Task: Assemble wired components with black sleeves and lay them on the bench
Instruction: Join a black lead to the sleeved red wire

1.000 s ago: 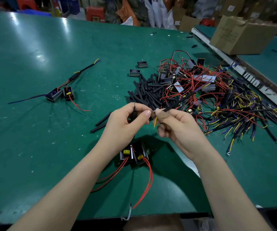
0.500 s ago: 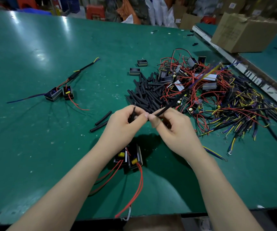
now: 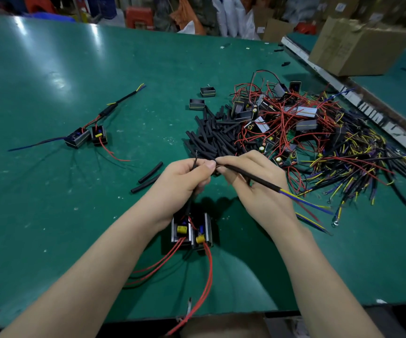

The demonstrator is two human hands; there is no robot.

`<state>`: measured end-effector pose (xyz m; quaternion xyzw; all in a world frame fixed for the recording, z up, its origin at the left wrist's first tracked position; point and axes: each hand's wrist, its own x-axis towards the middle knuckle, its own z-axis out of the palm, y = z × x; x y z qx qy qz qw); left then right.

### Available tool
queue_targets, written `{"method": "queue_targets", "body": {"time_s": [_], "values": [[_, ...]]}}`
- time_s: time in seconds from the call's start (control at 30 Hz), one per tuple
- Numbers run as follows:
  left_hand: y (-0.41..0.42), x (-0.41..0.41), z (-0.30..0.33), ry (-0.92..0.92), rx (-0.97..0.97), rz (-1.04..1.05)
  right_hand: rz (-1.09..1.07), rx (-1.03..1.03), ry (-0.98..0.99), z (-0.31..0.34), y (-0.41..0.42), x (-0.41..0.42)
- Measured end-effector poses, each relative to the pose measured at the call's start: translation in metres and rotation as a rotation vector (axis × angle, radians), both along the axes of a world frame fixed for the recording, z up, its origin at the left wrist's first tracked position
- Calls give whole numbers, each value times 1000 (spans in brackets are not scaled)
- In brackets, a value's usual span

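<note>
1. One finished assembly (image 3: 88,135) lay at the left of the frame.
2. At centre, the left hand (image 3: 180,181) pinched a wire; the right hand (image 3: 255,189) held a sleeved cable (image 3: 250,176).
3. Many loose sleeves (image 3: 211,140) and wires remained.

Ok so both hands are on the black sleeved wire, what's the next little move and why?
Probably slide the black sleeve further toward the left hand. The right hand pinches the sleeve where the fingertips meet, and its blue and yellow wires trail out behind, so the joint looks not yet covered.
</note>
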<state>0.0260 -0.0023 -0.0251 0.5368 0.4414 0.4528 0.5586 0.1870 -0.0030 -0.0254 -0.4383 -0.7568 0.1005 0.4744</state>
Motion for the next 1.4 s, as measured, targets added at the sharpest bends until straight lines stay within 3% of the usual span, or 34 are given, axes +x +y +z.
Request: {"method": "queue_targets", "body": {"time_s": [0.17, 0.33, 0.4, 0.63, 0.83, 0.93, 1.33, 1.4], "values": [[0, 0, 3, -263, -158, -130, 32, 43, 54, 3, 2, -1], [1, -1, 4, -254, -132, -109, 233, -500, 411, 9, -1, -3], [1, -1, 4, -244, -104, -93, 241, -558, 517, 8, -2, -4], [1, 0, 1, -87, 4, -2, 181, -413, 545, 4, -3, -11], [1, -1, -5, 328, 218, 82, 163, -418, 592, 2, -3, -11], [2, -1, -6, 411, 258, 91, 151, -444, 653, 1, -2, -13], [1, 1, 3, 127, 196, 263, 147, -538, 717, 11, 0, -8], [2, -2, 4, 154, 219, 263, 153, -535, 729, 11, 0, -8]]}}
